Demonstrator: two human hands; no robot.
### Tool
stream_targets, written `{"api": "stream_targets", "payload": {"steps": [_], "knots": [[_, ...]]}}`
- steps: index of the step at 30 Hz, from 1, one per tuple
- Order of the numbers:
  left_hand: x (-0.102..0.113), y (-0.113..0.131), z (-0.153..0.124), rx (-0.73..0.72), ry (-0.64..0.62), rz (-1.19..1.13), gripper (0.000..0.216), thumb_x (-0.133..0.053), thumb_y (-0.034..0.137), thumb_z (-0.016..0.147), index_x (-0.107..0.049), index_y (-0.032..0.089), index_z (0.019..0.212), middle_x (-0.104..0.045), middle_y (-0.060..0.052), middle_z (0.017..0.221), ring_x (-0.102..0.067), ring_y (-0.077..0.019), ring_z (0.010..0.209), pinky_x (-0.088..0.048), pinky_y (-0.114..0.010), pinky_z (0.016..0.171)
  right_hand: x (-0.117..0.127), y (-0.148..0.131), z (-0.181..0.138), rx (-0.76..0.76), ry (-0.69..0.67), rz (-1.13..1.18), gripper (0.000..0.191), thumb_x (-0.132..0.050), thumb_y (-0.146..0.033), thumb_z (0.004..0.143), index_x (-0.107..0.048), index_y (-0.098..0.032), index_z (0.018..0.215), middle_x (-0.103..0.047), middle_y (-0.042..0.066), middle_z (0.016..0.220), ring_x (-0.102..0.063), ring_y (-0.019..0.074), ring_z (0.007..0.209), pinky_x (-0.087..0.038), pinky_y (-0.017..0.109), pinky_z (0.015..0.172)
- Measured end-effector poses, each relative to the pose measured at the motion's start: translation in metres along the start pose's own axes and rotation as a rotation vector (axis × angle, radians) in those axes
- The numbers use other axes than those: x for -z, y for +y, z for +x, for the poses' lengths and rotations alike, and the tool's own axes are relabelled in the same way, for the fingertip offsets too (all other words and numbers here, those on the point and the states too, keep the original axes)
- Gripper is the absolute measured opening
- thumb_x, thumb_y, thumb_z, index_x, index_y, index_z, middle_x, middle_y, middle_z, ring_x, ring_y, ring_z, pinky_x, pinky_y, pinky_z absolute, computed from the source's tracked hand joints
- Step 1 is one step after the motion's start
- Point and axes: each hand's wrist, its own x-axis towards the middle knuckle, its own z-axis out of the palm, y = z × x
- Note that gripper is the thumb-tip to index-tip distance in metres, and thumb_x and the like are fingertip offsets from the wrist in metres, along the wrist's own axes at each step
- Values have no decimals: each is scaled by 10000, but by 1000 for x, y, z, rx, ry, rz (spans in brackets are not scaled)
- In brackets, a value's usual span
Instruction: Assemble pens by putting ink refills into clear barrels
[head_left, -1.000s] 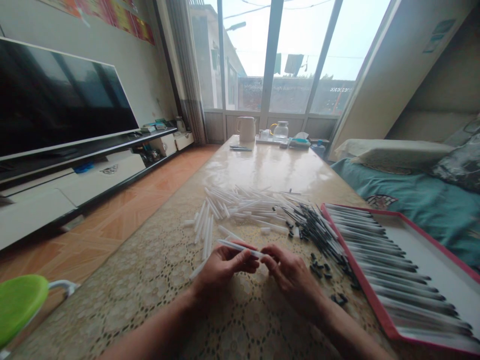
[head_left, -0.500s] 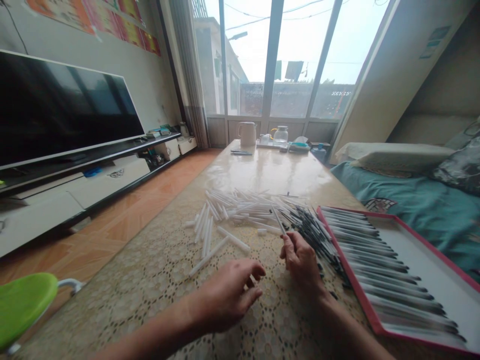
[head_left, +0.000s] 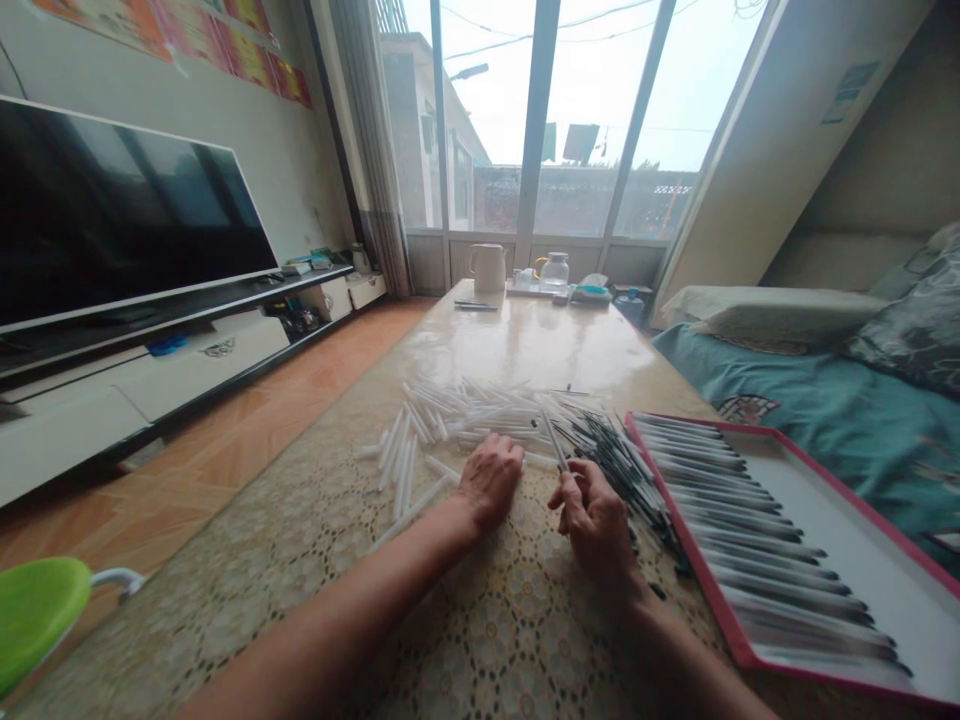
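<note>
My right hand (head_left: 592, 510) is closed around a slim pen (head_left: 555, 440), whose pale end points up and away from me. Beside it, the fingers of my left hand (head_left: 491, 482) curl down at the near edge of a heap of white plastic pen barrels (head_left: 480, 400); its fingertips are hidden, so what they pinch does not show. A few white tubes (head_left: 409, 512) lie loose left of that hand. Just beyond my right hand spreads a pile of thin black pen refills (head_left: 626, 465), with small black pieces around it.
A red-rimmed box (head_left: 840, 470) at right holds a row of assembled pens (head_left: 772, 530). At the table's far end stand a beige jug (head_left: 488, 268), a glass pitcher (head_left: 555, 270) and a tissue pack (head_left: 591, 292). A green stool (head_left: 41, 615) is at lower left.
My left hand has reached forward to the edge of the white barrels, its fingers closing downward. My right hand still holds the pen in nearly the same place. The view has shifted slightly.
</note>
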Motion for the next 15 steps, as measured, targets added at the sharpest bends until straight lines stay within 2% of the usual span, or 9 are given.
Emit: {"api": "stream_targets", "payload": {"steps": [2,5,9,10,12,15], "knots": [[0,-1,-2,28,32,-39,140,-483,82,768,-578,175,724,-591,-86,820,-515,-251,891,-422,-396,818,0,-1,-1,7,-4,-7,235,-397,-353,885,-503,-173,992,-596,-8,639,-534,134,487,-430,237,493],[7,-6,-13,79,93,-126,112,-502,102,774,-587,170,801,-602,-83,863,-534,-237,902,-426,-371,806,2,-5,-2,51,18,-76,184,-416,-311,861,-531,-178,916,-601,1,666,-545,142,530,-424,253,547],[25,-13,-42,172,129,-287,161,-435,217,860,-585,160,857,-610,-44,715,-575,-167,660,-445,-283,605,4,-11,-5,166,32,-219,128,-459,-247,795,-564,-183,828,-557,-11,621,-522,146,554,-386,252,560],[29,-14,-50,212,130,-367,192,-423,254,870,-587,154,859,-598,-33,676,-563,-151,602,-433,-260,547,4,-12,-6,199,25,-239,125,-462,-230,780,-568,-181,824,-548,-14,618,-513,142,548,-380,249,558],[35,-18,-64,379,150,-750,197,-495,310,834,-593,141,860,-574,-13,649,-520,-120,526,-404,-233,483,4,-14,-9,264,6,-271,126,-461,-199,757,-571,-179,815,-538,-17,623,-502,134,541,-371,243,557],[37,-25,-77,544,212,-1120,238,-630,354,743,-589,137,833,-559,16,631,-460,-72,474,-356,-191,451,4,-14,-11,344,-21,-312,128,-457,-163,739,-566,-175,805,-523,-21,629,-494,125,538,-356,238,558]]}}
